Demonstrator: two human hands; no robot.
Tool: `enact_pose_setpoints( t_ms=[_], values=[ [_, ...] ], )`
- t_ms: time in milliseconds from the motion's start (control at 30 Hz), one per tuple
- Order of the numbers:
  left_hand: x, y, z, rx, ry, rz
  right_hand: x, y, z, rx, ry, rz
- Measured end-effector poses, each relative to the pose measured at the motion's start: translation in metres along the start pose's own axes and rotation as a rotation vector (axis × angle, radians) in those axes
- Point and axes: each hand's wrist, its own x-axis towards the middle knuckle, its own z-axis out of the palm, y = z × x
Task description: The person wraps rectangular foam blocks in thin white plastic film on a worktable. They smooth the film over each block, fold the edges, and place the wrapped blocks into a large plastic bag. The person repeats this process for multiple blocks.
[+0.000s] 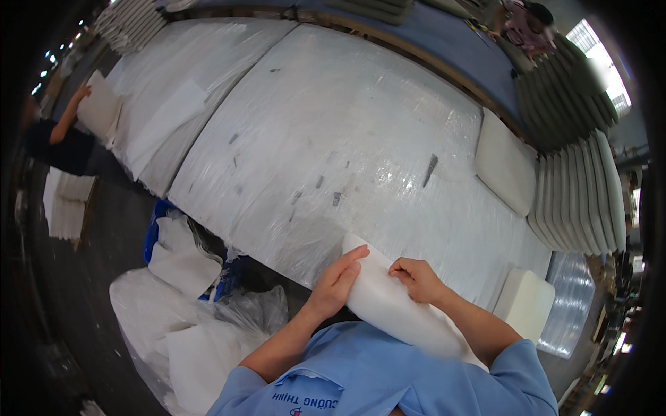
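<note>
A white padded cushion (392,305) leans against my front at the near table edge, its far end resting over the wrapped tabletop. My left hand (338,281) lies along the cushion's left side near that far end, fingers stretched out and touching it. On the cushion's right side, my right hand (420,279) is closed, with curled fingers pinching at its white surface. The fingertips of the right hand are partly hidden. The cushion's lower end is behind my right forearm.
Plastic film covers the table (312,118). At right are a flat cushion (506,163), a row of stacked cushions (579,194) and a cream block (525,301). A blue crate (161,208) and bagged white pieces (156,298) lie left. Co-workers stand far left (66,142) and far right (525,31).
</note>
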Motion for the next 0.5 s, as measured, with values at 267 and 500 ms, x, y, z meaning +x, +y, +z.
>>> enact_pose_setpoints(
  t_ms=[267,500],
  values=[
    [0.018,0.026,-0.005,0.27,-0.21,-0.075,-0.017,0.004,-0.005,0.096,0.07,-0.188],
    [0.034,0.047,0.002,0.572,-0.337,-0.114,-0.019,-0.027,-0.046,0.086,-0.032,0.049]
  ],
)
